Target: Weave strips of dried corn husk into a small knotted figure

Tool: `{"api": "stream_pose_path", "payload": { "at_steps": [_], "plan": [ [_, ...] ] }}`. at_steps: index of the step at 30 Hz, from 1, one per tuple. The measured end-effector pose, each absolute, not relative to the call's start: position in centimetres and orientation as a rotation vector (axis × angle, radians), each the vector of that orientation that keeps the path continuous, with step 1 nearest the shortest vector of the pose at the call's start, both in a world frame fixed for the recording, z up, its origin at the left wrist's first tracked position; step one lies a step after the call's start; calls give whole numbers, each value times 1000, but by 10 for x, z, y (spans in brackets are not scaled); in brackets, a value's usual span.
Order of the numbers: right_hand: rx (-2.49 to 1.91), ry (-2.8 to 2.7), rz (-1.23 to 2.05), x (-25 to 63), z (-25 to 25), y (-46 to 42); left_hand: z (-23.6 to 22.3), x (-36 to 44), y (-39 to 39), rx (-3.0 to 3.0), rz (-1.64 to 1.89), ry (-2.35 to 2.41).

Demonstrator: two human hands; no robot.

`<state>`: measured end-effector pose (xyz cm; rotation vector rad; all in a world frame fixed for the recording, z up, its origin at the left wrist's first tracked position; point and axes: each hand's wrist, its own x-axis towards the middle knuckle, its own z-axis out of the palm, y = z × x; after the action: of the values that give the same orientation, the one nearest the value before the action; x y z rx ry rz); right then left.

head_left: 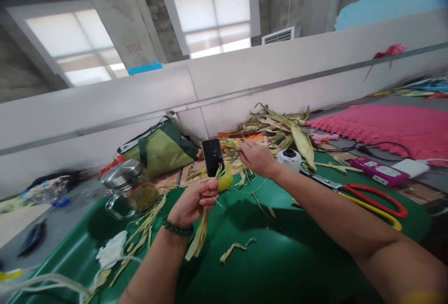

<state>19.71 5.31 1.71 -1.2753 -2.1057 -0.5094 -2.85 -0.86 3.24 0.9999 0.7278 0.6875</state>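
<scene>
My left hand is closed around a bundle of pale corn husk strips. The strips hang below the fist, and thin greenish ends stick out above it. Farther forward, my right hand has its fingers pinched together beside loose husk pieces; what sits between the fingertips is hidden. A fine thread curves over the green surface between the hands. Just right of my right hand stands a white spool. Behind my left hand, a phone leans upright at a yellow round object.
Red-and-yellow-handled scissors lie at right, near a purple power strip. A husk pile is at the back. On the left stand a lidded glass jar and a green bag. One curled husk scrap lies in front.
</scene>
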Motion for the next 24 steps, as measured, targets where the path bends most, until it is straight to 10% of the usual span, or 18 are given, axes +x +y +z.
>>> {"api": "stream_pose_path", "payload": {
  "at_steps": [9,16,24],
  "plan": [
    [-2072,-1533,-531,260,34,75,36,-30,-11,1025,687,696],
    [-1619,-1557,-523,267,50,60,36,-29,-12,1073,687,709],
    [-671,-2239,701,182,22,33,36,-29,-12,1080,674,724]
  ]
}}
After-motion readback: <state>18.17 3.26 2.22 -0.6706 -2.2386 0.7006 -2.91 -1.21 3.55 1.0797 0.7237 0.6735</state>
